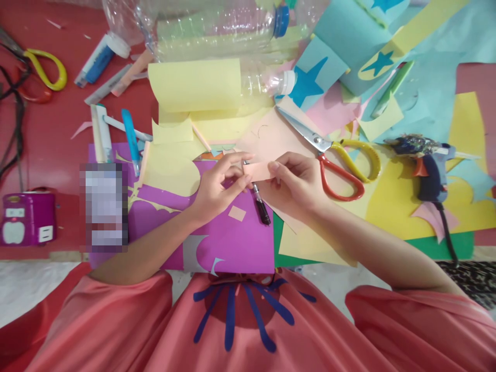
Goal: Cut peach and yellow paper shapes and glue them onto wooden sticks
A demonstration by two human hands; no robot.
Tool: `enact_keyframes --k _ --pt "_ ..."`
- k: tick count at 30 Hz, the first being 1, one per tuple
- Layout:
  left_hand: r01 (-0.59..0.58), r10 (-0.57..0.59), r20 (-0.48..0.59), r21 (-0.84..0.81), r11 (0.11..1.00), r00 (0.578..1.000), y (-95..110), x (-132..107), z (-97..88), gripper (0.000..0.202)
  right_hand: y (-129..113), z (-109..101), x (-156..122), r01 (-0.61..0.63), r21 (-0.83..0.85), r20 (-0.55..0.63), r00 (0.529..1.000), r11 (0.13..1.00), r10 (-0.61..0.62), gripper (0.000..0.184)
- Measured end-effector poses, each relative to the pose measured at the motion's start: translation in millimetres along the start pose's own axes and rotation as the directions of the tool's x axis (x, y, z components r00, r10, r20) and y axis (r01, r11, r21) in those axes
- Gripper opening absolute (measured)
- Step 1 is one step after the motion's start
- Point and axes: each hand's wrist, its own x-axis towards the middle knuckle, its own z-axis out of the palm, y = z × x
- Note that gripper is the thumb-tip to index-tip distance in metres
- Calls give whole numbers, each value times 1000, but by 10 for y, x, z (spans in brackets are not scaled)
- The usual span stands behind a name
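Between my two hands a small strip of peach paper [259, 171] is stretched level over the purple sheet. My left hand [222, 186] pinches its left end between thumb and fingers. The right end is held in my right hand [296, 178], thumb on top. Under the strip lies a black pen [261, 205], its upper part partly hidden by the paper and fingers. A little peach paper scrap [236, 213] rests on the purple sheet [232, 243] just below my left hand. Scissors [329, 150] with red and yellow handles lie half open beside my right hand.
A glue gun [426, 165] lies at the right on yellow paper. Clear plastic bottles [217, 26] and a yellow-wrapped bottle [196, 85] lie at the back. Blue star-decorated paper pieces [310, 77] stand at the back right. Left are a blurred rectangular object [104, 206], markers and a purple box [29, 218].
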Motion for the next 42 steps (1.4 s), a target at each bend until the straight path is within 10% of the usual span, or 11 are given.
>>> enact_keyframes --k 14,19,26,28,32,37,42 --pt "-10 29 -101 189 982 995 23 74 -37 26 39 0 19 -11 -27 38 999 1000 12 25" --pt "8 87 -285 317 948 954 47 257 -361 15 57 32 0 44 -145 85 996 989 -31 19" --pt "290 -137 -292 584 759 947 67 421 -929 19 -1 9 -49 384 -570 409 899 726 -154 18" --pt "236 29 -314 767 597 949 28 421 -915 22 -9 -13 -35 503 -616 507 842 606 -184 23" --pt "-60 268 -78 879 473 960 -60 385 -680 16 19 -14 -4 659 -606 615 743 445 -264 30" --pt "-444 181 414 731 518 892 -30 313 -408 37 77 11 23 790 -416 698 595 451 -399 28" --pt "-539 156 547 664 518 823 -3 298 -465 37 48 -11 33 708 -442 626 684 551 -376 23"
